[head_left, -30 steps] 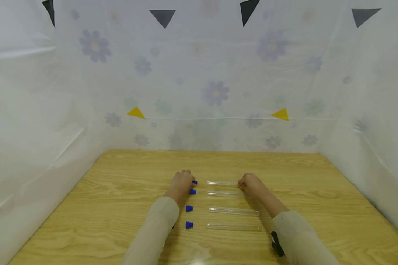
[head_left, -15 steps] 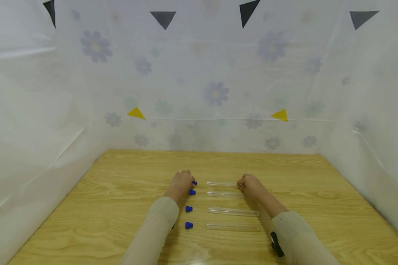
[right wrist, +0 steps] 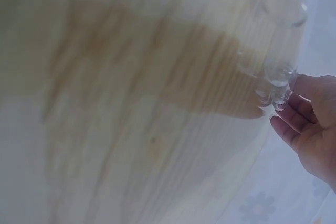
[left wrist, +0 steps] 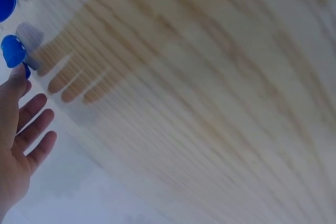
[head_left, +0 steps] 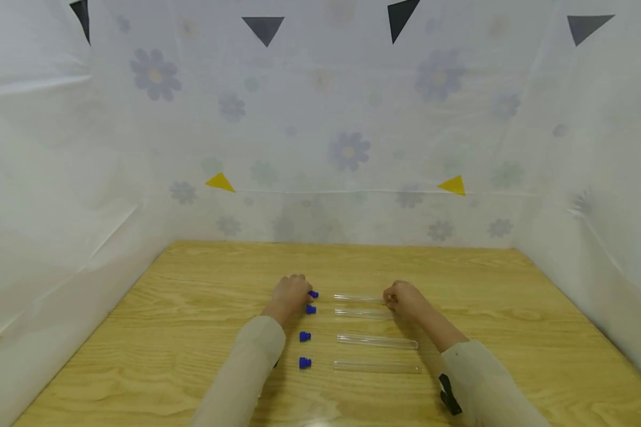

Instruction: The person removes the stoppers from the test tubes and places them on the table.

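Note:
Near the middle of the table my left hand pinches the farthest blue stopper between thumb and index finger; the other fingers are extended, as the left wrist view shows. Partly covered by the thumb, that stopper shows only as a small blue piece. Across from it, my right hand pinches the rounded end of the farthest clear test tube, which lies sideways with its open end toward the stopper. The thumb and fingers partly hide that end.
Toward the front, more blue stoppers form a column on the left. Clear test tubes lie in matching rows to their right. The wood-grain table is enclosed by white flowered sheeting at the back and sides.
Both hands stay at almost the same places with the same holds. The left forearm has shifted very slightly left. The stoppers and tubes lie as before.

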The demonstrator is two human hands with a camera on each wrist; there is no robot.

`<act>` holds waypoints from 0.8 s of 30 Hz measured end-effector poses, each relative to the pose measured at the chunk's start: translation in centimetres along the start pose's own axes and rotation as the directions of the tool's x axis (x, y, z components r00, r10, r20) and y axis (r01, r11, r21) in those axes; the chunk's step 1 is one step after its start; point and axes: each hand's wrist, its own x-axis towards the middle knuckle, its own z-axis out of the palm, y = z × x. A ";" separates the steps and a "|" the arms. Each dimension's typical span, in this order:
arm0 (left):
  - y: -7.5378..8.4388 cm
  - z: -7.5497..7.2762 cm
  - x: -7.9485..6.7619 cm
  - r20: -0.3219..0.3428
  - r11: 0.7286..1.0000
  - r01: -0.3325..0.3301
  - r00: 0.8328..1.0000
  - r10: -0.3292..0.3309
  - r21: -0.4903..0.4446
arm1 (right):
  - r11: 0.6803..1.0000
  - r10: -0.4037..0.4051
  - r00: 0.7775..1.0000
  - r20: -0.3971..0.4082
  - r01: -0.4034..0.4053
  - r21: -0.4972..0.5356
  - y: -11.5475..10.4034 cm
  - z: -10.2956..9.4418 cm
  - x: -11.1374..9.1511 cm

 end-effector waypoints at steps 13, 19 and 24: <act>-0.8 -0.1 -0.5 -0.020 1.000 -0.018 1.000 0.018 0.014 | 1.000 0.007 1.000 0.022 -0.008 0.023 -0.4 -0.4 -0.3; -1.6 0.3 -0.9 -0.070 1.000 -0.016 0.997 0.015 -0.006 | 0.999 0.030 0.999 0.039 -0.031 0.032 -0.4 -0.6 -0.4; -2.0 0.5 -1.5 -0.091 0.997 -0.044 0.995 0.037 -0.069 | 0.995 0.075 0.996 0.049 -0.078 0.067 -0.4 -1.0 -0.8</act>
